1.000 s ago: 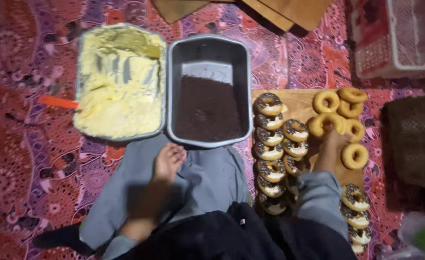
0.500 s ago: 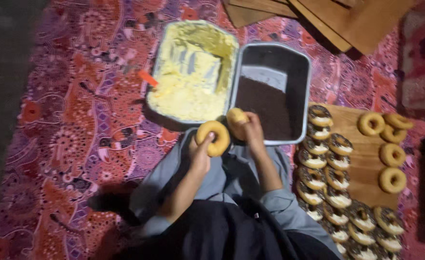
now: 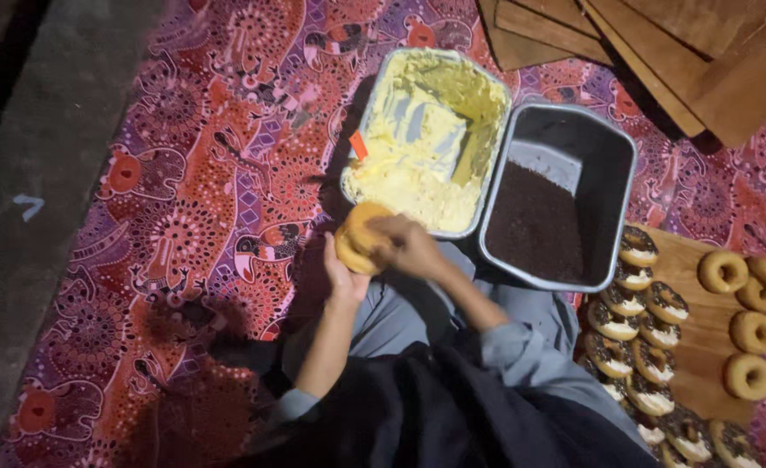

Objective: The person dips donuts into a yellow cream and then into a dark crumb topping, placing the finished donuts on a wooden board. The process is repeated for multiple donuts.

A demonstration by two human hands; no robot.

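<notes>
We have a plain doughnut between our two hands, just in front of the near edge of the tray of yellow cream. Our left hand cups it from below and behind, fingers closed round its edge; our right hand lies over its right side, fingers curled onto it, so both grips are shut on the one ring. It hangs above the patterned red mat, over our knee.

We judge the doughnut light and soft, with a crumb that dents under pressure and may tear at the hole, and a slightly greasy skin. The outer rim is the best place to hold it, with spread fingers and little squeeze, keeping the top face free.

Beside the cream stands the grey tray of dark sprinkles, touching it side by side. To the right, a wooden board carries finished doughnuts in rows and plain doughnuts beyond them.

Half a second ago each hand held its own ring, the right one over the sprinkle tray's near edge; now only one shows, and both hands have met on it nearer the cream. A second ago our right hand was on the board among the plain ones.
</notes>
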